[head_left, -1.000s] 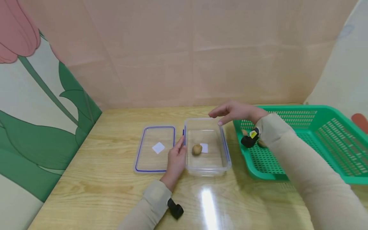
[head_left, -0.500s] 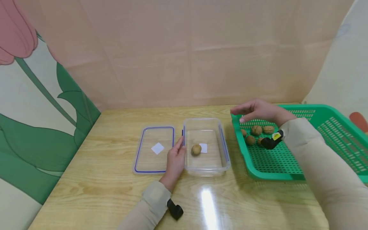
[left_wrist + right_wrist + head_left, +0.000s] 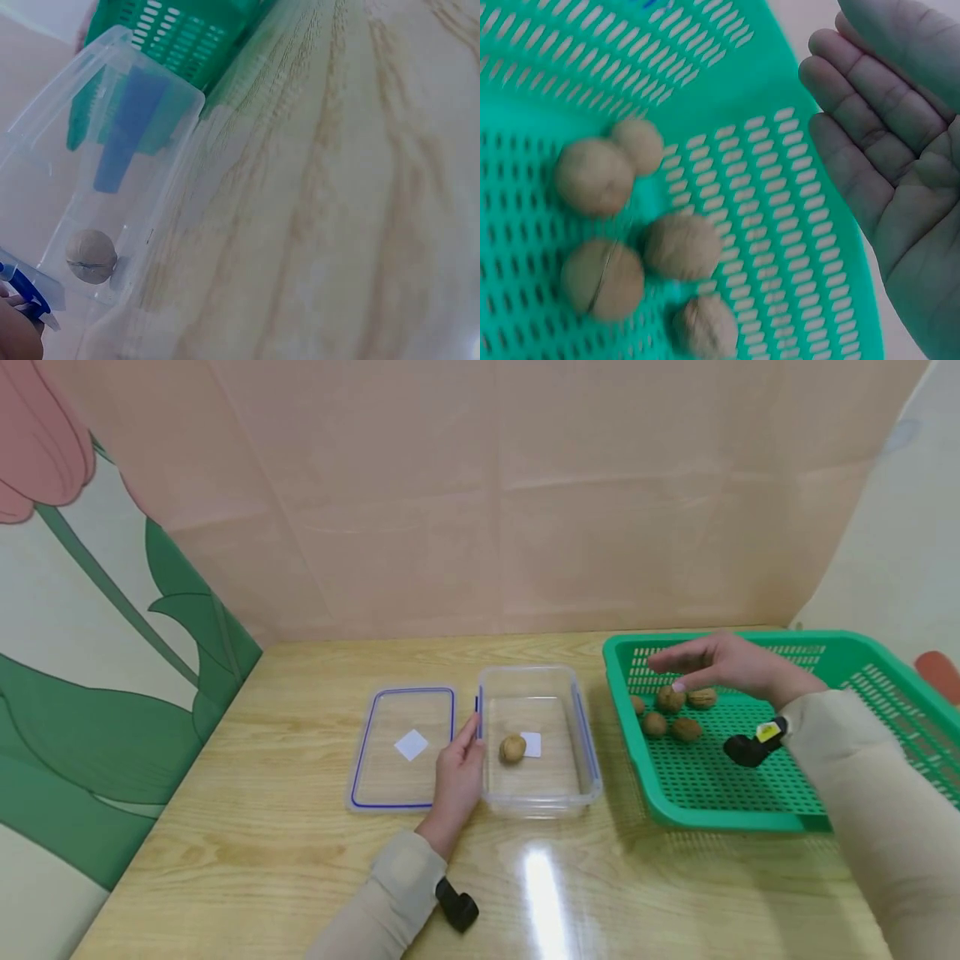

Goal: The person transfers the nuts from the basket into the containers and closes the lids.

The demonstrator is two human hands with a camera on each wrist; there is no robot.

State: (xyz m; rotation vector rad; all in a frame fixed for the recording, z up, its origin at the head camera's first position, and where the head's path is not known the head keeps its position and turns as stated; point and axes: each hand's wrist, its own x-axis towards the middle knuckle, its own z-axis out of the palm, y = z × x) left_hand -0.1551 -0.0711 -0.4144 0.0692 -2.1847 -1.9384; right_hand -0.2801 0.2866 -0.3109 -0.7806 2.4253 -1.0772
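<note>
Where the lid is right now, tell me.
In the head view, the lid lies flat on the table, left of the clear box, by the left hand.

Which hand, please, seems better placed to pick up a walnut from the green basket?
Probably the right hand: it hovers empty over the green basket, near the walnuts, while the left hand rests against the clear container.

Green basket [image 3: 757, 82], slots in sides and floor. Five round brown nuts [image 3: 604, 279] inside, close together, bit blurry. Top pair overlap. Lower left nut has dark line down it. Lowest nut looks bumpy. Small blue marks near top edge. Right hand [image 3: 900, 165] at right, by basket rim, palm showing, fingers side by side, loosely bent.
</note>
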